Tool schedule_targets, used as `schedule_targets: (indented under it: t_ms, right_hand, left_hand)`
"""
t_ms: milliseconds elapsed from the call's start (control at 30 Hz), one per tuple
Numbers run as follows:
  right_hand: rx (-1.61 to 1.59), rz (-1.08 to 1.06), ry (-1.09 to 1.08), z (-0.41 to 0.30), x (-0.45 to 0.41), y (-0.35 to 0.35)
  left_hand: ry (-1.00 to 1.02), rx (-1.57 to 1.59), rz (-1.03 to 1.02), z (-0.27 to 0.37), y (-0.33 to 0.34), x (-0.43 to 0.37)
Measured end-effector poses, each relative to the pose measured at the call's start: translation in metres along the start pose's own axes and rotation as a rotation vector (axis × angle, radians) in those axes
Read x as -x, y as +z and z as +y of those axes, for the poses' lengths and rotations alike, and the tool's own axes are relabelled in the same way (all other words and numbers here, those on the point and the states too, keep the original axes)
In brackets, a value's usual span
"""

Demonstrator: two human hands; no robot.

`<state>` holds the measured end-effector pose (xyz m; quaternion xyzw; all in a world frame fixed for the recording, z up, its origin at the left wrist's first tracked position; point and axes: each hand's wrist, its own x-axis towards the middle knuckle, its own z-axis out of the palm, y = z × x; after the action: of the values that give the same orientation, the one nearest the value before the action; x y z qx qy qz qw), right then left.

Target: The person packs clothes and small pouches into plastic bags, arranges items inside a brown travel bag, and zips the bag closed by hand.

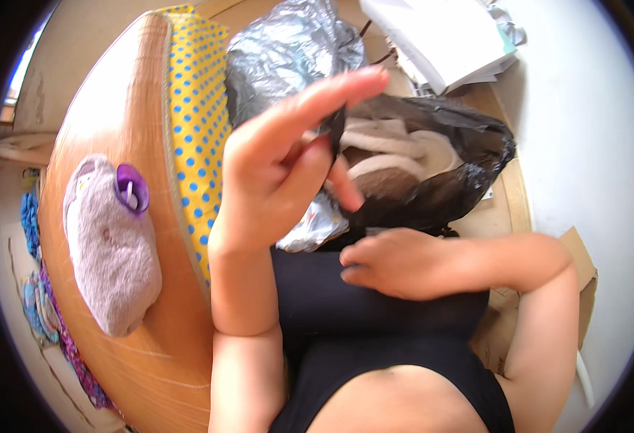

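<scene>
My left hand [273, 178] is raised in the middle, slightly blurred, with its index finger stretched out. A dark strip of thin plastic passes between its fingers and seems to belong to the open black plastic bag [457, 189]. Cream and brown soft fabric [387, 146] lies inside that bag. My right hand [398, 262] is in front of my body with its fingers curled, just below the bag's near edge. Whether it pinches anything is hidden. Between the hands sits a crumpled whitish printed plastic packet [314, 224], partly covered by my left hand.
A shiny silver-grey plastic bag [279, 54] stands behind my left hand. To the left, a lavender plush item [114, 265] and a purple cup [133, 189] lie on a woven mat [182, 346] edged by yellow dotted cloth [192, 135]. A white box [441, 38] and cardboard [579, 260] flank the white wall [587, 135].
</scene>
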<state>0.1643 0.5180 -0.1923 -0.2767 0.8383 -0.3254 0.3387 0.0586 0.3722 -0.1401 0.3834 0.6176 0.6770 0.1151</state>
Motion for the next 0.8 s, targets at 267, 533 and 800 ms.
schedule_targets:
  t_ms: [267,533,800]
  right_hand:
    - [0.688,0.774,-0.463,0.114,-0.184,0.131]
    - [-0.004,0.458,-0.291,0.064,-0.144,0.073]
    - [-0.653,0.944,-0.464,0.042,0.036,-0.035]
  left_hand:
    - [0.002,0.089,-0.021,-0.009,-0.015,-0.001]
    - [0.017,0.107,0.044,-0.032,-0.031,0.005]
    - [-0.025,0.212,-0.130,-0.045,-0.066,0.002]
